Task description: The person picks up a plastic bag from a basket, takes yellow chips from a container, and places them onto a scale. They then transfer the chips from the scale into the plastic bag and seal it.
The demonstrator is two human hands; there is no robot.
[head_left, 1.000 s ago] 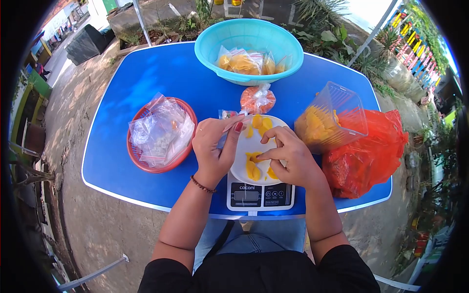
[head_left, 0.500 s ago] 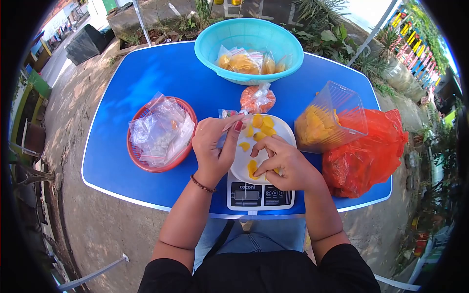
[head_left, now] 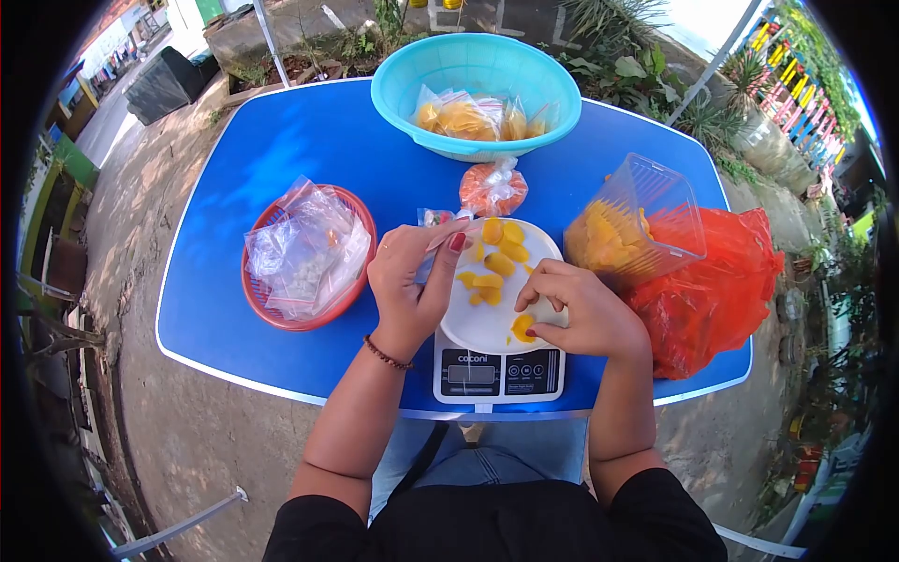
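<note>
A white plate (head_left: 468,323) rests on a kitchen scale (head_left: 498,377) and bears several yellow-orange pieces (head_left: 500,263). My left hand (head_left: 412,272) is at the plate's left edge, thumb and fingers pinched on a clear plastic bag (head_left: 442,234). Over the plate's right side is my right hand (head_left: 585,314), its thumb and fingers apart; the thumb tip touches a yellow piece (head_left: 523,328) near the front rim. A clear plastic container (head_left: 646,211) of similar pieces lies tilted on a red bag (head_left: 707,300) to the right.
A red basket (head_left: 371,245) with clear bags stands at the left of the blue table (head_left: 225,206). At the back is a turquoise basin (head_left: 403,94) holding filled bags. A bag of orange bits (head_left: 492,190) lies between basin and plate.
My right hand has moved right and its fingers have opened. Several yellow pieces now lie together at the plate's left middle, and one is by my right thumb. My left hand has barely moved.
</note>
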